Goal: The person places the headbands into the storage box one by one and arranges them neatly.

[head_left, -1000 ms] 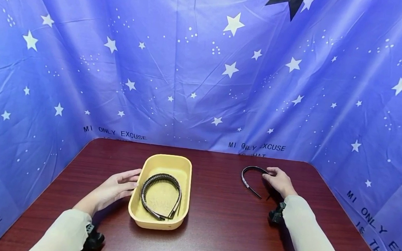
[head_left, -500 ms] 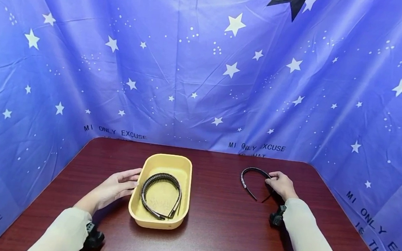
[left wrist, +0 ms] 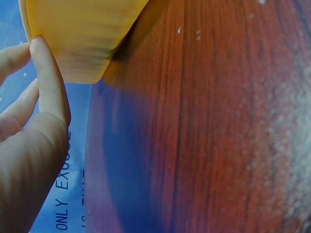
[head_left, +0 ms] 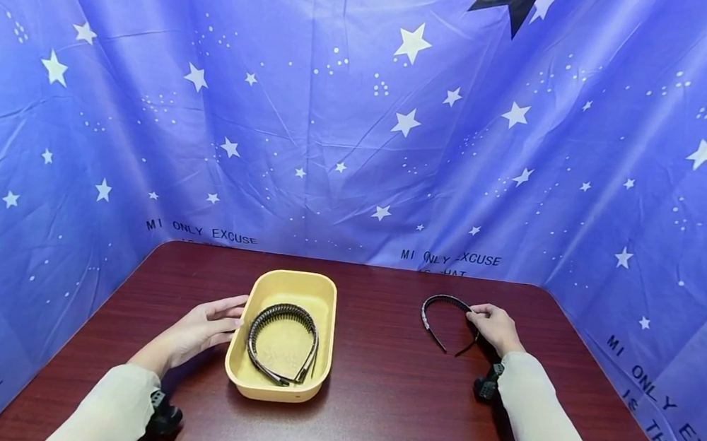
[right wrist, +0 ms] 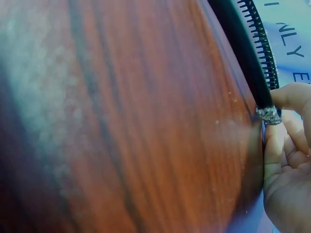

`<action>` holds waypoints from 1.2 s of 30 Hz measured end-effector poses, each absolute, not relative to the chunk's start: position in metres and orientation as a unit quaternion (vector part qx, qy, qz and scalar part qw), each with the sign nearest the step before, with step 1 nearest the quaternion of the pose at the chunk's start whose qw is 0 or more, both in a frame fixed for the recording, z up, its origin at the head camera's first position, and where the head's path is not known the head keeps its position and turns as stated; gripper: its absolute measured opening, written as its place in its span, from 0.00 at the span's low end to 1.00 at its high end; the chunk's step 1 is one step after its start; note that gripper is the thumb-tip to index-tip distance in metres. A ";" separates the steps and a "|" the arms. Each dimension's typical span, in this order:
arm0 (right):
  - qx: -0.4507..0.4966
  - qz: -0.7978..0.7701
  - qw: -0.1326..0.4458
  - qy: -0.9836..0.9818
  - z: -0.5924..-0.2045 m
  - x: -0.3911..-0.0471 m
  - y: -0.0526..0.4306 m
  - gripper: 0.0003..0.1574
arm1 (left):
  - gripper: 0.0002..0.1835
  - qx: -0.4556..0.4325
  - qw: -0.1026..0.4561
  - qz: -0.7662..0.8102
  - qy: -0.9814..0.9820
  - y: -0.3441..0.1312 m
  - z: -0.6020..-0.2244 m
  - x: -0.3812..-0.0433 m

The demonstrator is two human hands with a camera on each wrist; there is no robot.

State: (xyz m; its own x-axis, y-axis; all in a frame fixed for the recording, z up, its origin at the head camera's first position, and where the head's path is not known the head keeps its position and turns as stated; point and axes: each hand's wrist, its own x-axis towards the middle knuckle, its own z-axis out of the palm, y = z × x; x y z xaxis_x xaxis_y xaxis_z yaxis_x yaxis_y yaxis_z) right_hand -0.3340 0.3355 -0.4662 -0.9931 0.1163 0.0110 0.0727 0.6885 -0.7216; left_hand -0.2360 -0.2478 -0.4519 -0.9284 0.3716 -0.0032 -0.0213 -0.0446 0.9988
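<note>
A black headband (head_left: pixel 445 298) with comb teeth is at the right side of the table, its two ends pointing toward the person. My right hand (head_left: pixel 494 328) pinches its right side between thumb and fingers. Beside the fingertips, the right wrist view shows a glittery silver patch (right wrist: pixel 268 115) on the band. A yellow plastic bin (head_left: pixel 328 296) stands left of centre. My left hand (head_left: pixel 198 333) touches the bin's left side with extended fingers, and a digit (left wrist: pixel 48 80) meets its wall near the rim in the left wrist view. Dark toothed headbands (head_left: pixel 286 308) lie inside; their number is unclear.
The dark red wooden table (head_left: pixel 374 407) carries the bin and the headband. Blue star-printed cloth (head_left: pixel 349 128) hangs behind it and along both sides. Black wrist cameras (head_left: pixel 165 415) sit beneath both cuffs.
My right hand has shifted slightly toward the person, and the headband has turned, its free end swinging left and its other end coming into view. The left hand and bin stay in place.
</note>
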 end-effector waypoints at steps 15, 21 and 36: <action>-0.003 0.394 0.012 -0.919 -0.460 -0.331 0.341 0.24 | 0.37 0.119 0.136 0.708 0.683 -0.249 -0.456 -0.239; 0.008 0.426 -0.003 -0.905 -0.457 -0.330 0.346 0.22 | 0.37 0.125 0.137 0.708 0.681 -0.249 -0.455 -0.239; 0.038 0.508 -0.062 -0.858 -0.447 -0.330 0.341 0.21 | 0.36 0.126 0.136 0.711 0.679 -0.248 -0.455 -0.238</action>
State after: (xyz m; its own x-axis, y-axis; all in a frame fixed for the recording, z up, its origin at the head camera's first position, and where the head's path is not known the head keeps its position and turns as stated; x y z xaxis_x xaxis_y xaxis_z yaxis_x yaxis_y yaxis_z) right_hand -0.3301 0.3410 -0.4468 -0.9893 -0.1287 -0.0684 -0.0021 0.4816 -0.8764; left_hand -0.2380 -0.2484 -0.4547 -0.9312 0.3645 -0.0056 -0.0224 -0.0420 0.9989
